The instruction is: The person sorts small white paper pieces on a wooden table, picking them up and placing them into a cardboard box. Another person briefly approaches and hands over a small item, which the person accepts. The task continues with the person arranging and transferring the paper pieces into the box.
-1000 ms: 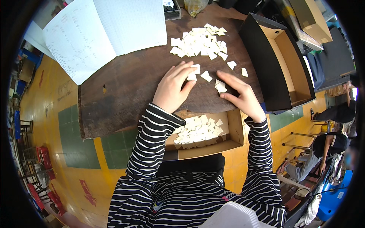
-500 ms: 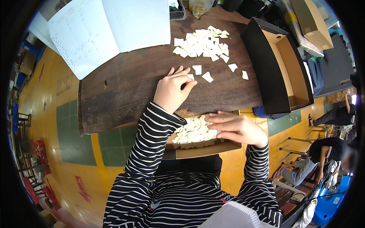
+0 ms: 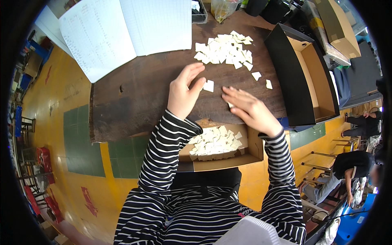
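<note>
Over the dark wooden table (image 3: pixel 139 96), my left hand (image 3: pixel 183 92) is open, fingers together and curved, thumb apart. The thumb tip is beside a small cream flat piece (image 3: pixel 208 86) with angular edges. Farther right, my right hand (image 3: pixel 250 109) reaches over the table's near part with fingers stretched out, palm down. Part of another cream piece (image 3: pixel 231 105) shows by its thumb; the rest is hidden under the hand. Below my hands, at the table's near edge, a shallow cardboard box (image 3: pixel 254 152) holds many similar pieces (image 3: pixel 216 141). A heap of them (image 3: pixel 222 49) lies at the table's far side.
Two loose pieces, one of them nearer (image 3: pixel 268 84), lie right of the heap. A black box (image 3: pixel 292 77) with a brown inside stands at the right edge. An open notebook (image 3: pixel 163 28) covers the far left. Another person (image 3: pixel 351 163) sits bent over at the right.
My right hand has moved from the cardboard box up onto the table, over a loose piece. My left hand has lifted its fingers and uncovered a piece. The view has shifted slightly.
</note>
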